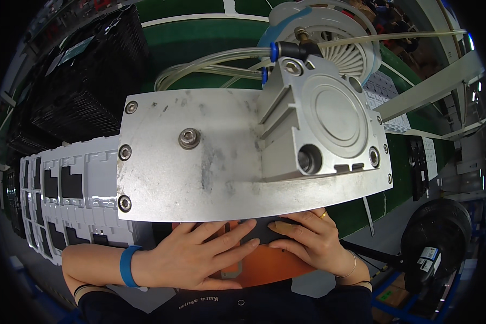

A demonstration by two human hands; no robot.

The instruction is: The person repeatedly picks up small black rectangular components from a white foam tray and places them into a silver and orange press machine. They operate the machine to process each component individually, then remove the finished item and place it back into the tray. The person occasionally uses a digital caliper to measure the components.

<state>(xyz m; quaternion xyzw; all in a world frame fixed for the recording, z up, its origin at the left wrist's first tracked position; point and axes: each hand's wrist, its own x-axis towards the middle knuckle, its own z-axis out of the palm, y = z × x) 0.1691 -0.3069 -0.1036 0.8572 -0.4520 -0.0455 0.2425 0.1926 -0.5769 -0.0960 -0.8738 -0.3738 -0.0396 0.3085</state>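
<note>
Nearest the camera, a large grey metal plate (200, 167) with a pneumatic cylinder (324, 124) hides much. Under its edge, a small dark flat part (264, 231) is pressed on an orange fixture (264, 264). It is judged light, stiff; best held by its edges. Left hand (194, 256) lies flat, fingers spread; right hand (313, 240) fingers are curled on the part.

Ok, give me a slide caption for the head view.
Both hands, left and right, press a dark part onto an orange fixture beneath a metal plate.

White rectangular label (429, 254) on the black fan at lower right; green sticker (385, 295) on the cardboard box (397, 291) below it.
</note>
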